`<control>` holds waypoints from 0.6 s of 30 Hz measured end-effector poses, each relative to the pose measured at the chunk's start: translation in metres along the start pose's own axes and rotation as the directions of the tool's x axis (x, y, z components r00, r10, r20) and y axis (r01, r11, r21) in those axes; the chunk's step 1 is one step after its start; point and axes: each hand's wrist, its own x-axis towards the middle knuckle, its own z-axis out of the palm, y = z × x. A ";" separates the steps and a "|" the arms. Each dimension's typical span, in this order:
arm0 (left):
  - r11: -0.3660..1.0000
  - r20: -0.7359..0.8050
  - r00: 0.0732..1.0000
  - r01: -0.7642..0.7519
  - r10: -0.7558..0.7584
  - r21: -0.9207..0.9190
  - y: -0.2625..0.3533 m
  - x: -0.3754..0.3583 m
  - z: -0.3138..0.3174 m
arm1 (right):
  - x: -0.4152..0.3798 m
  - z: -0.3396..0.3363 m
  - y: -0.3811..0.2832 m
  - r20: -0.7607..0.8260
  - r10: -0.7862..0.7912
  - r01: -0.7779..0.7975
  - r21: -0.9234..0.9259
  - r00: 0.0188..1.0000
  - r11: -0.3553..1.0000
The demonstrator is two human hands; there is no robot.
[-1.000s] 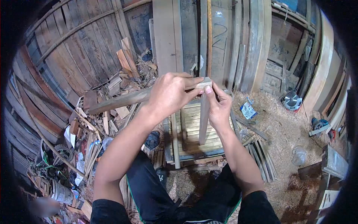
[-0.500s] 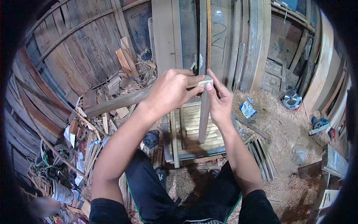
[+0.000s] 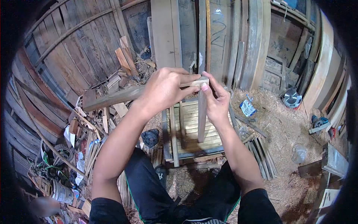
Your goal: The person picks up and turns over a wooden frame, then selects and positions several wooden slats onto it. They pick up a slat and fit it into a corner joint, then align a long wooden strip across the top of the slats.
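A long wooden bar [image 3: 112, 100] runs sideways from the lower left to a pale cut end near the middle of the head view. My left hand [image 3: 167, 86] is closed around it close to that end, fingers and thumb on opposite faces. A wooden post [image 3: 202, 121] stands upright beneath the end, its foot over a slatted wooden panel [image 3: 197, 130]. With its thumb pressed on the bar's end and its fingers at the far side, my right hand [image 3: 217, 100] grips the corner where bar and post meet.
Wood offcuts [image 3: 112, 84] are heaped at the left. Tall boards [image 3: 164, 33] lean at the back. A circular saw [image 3: 291, 99], a blue power tool [image 3: 319, 121] and a plastic packet [image 3: 247, 107] lie on the sawdust at the right. Thin slats [image 3: 262, 158] lie right of the panel.
Both hands have shifted slightly left together with the bar's end. The pale end face now shows at a slightly different angle, and the grips stay the same.
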 end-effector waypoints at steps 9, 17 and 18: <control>1.000 0.045 0.999 0.028 -0.028 -0.003 0.001 0.001 -0.005 | 0.001 0.000 0.003 -0.042 0.097 -0.095 0.046 0.994 0.994; 0.997 0.074 0.994 0.073 -0.075 0.023 -0.004 -0.013 -0.014 | 0.001 0.003 0.003 -0.066 0.107 -0.101 0.093 0.992 0.991; 0.998 0.034 0.998 0.054 -0.054 0.025 -0.006 -0.016 -0.013 | 0.001 0.002 0.005 -0.065 0.108 -0.102 0.092 0.992 0.991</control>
